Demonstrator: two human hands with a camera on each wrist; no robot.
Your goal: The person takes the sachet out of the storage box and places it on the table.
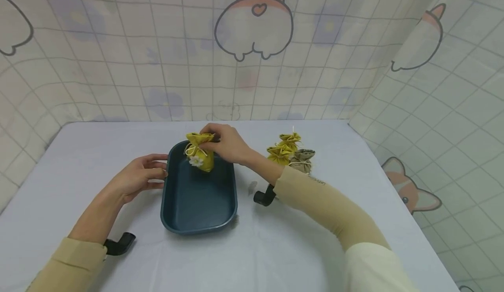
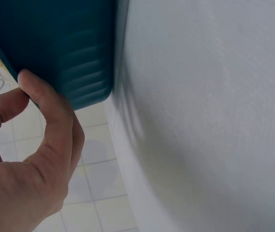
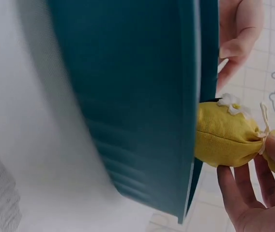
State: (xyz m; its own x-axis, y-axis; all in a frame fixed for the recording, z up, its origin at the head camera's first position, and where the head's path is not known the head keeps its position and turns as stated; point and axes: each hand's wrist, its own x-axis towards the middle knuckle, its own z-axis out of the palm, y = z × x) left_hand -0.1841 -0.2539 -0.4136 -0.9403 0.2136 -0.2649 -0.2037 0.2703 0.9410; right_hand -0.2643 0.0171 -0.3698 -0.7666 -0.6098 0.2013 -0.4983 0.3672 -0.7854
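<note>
My right hand [image 1: 226,143] pinches a yellow drawstring pouch [image 1: 204,161] by its tied neck, over the far end of a dark teal plastic tub [image 1: 198,198]. A white fabric flower and a cream cord show on the pouch. In the right wrist view, the pouch [image 3: 227,135] hangs partly behind the tub wall [image 3: 132,111], its lower end hidden. At the tub's left side, my left hand [image 1: 143,176] touches the outer wall near the rim with relaxed, bent fingers. The left wrist view shows this hand [image 2: 45,145] with a fingertip against the tub [image 2: 74,53].
Right of the tub stand more pouches: yellow ones [image 1: 279,154] and a grey-beige one [image 1: 302,160], close together and partly behind my right forearm. A white cloth [image 1: 275,248] covers the table. Patterned curtains [image 1: 189,64] hang behind and at the sides.
</note>
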